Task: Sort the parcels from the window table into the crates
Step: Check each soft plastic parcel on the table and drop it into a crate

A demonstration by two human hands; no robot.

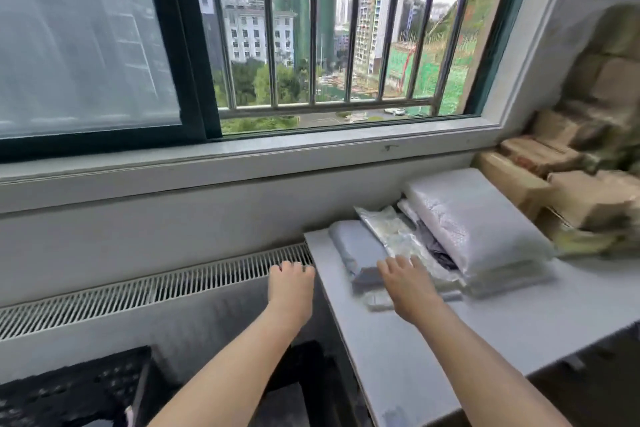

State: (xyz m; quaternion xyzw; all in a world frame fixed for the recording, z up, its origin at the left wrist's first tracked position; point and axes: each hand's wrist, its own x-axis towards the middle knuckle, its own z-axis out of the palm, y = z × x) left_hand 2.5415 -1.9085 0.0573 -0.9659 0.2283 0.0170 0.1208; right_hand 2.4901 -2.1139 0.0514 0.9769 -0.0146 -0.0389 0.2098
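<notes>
1. Fingers (393, 265) of the right hand (408, 284) are straight and slightly spread, palm down, reaching over the near end of the flat grey plastic mailer bag (360, 250). Nothing pinched; whether the tips touch the bag, cannot tell (motion blur).
2. Left hand (291, 282) hangs past the table's left edge, in front of the white slotted radiator grille (156, 291). Fingers lightly curled, together, holding nothing. Probably staged to support the next parcel from the side.
3. Parcels sit in a shingled row at the back of the pale grey window table (485, 333), each leaning on the one to its right: grey mailer, then a crinkled silver foil pouch (394, 236), then a dark bag mostly hidden, then a thick white bubble-wrap padded parcel (467, 218) on top.
4. Grey mailer is leftmost and outermost, so it's the natural first pick: no need to disturb the stack.
5. Brown cardboard boxes (561, 184) are piled at the right against the wall, blurred.
6. Black perforated plastic crate (79, 388) sits low left, below table level; contents not readable. Short drop from the table edge, likely why the hands work on this side.
7. Judgement: sorting is early, most of the parcels are on the table. Slick bags could slide when one is pulled.
</notes>
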